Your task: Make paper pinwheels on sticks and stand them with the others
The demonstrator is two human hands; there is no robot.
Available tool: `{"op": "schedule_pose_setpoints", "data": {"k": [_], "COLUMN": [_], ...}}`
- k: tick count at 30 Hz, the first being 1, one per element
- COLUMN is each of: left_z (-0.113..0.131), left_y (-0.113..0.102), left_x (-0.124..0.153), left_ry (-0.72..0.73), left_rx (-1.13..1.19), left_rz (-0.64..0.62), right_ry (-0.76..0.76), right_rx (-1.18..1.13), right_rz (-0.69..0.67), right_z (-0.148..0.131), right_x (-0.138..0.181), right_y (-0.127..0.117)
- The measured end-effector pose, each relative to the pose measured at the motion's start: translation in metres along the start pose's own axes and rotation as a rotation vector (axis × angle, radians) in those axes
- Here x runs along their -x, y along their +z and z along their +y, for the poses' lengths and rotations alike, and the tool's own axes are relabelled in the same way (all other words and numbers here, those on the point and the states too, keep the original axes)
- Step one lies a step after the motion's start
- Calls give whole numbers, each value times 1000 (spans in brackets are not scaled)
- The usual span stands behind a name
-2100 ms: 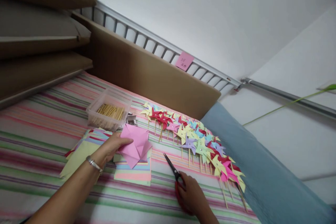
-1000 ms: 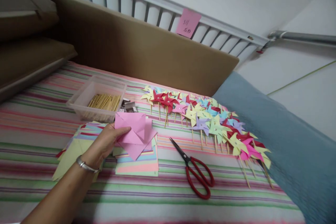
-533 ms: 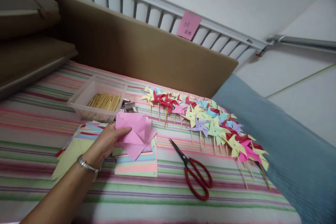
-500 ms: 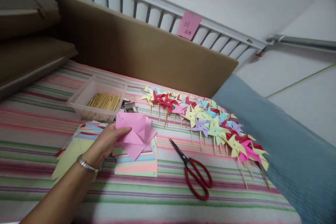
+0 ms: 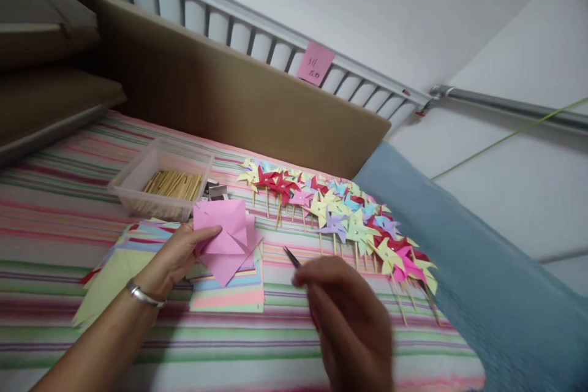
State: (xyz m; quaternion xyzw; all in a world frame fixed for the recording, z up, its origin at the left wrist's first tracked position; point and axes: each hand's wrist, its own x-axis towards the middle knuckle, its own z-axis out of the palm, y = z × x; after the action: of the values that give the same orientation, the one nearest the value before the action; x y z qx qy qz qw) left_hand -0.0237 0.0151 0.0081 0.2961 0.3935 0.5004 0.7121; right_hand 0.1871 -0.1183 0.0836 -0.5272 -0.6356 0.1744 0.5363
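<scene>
My left hand [image 5: 181,251] is closed on a pink square of paper [image 5: 225,229], thumb on top, with cuts running in from its corners. Below it, another pink sheet [image 5: 225,266] lies over a stack of coloured paper squares [image 5: 229,297]. My right hand [image 5: 344,318], blurred and with curled fingers, is over the scissors [image 5: 291,257]. Only their dark tips and a bit of red handle show; whether the fingers touch them is hidden. Under my left wrist spreads a pile of pale yellow and other coloured sheets [image 5: 114,272].
A clear plastic box [image 5: 122,187] of short wooden sticks [image 5: 174,185] stands behind my left hand, small dark and grey items beside it. Rows of paper pinwheels on sticks [image 5: 335,226] line the right side. A cardboard panel [image 5: 229,98] stands behind, before a white radiator [image 5: 195,15].
My right hand has come into view from below and now covers most of the scissors. My left hand keeps hold of the pink paper. The camera view has shifted slightly.
</scene>
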Motion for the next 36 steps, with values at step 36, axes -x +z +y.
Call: {"op": "schedule_pose_setpoints", "data": {"k": [36], "left_z": [-21], "left_y": [21], "left_x": [20], "left_ry": [-353], "left_rx": [142], "left_rz": [-259], "right_ry": [-461], "right_rx": [338], "right_rz": [-9], "right_z": [69], "right_x": [-33], "right_y": [60]}}
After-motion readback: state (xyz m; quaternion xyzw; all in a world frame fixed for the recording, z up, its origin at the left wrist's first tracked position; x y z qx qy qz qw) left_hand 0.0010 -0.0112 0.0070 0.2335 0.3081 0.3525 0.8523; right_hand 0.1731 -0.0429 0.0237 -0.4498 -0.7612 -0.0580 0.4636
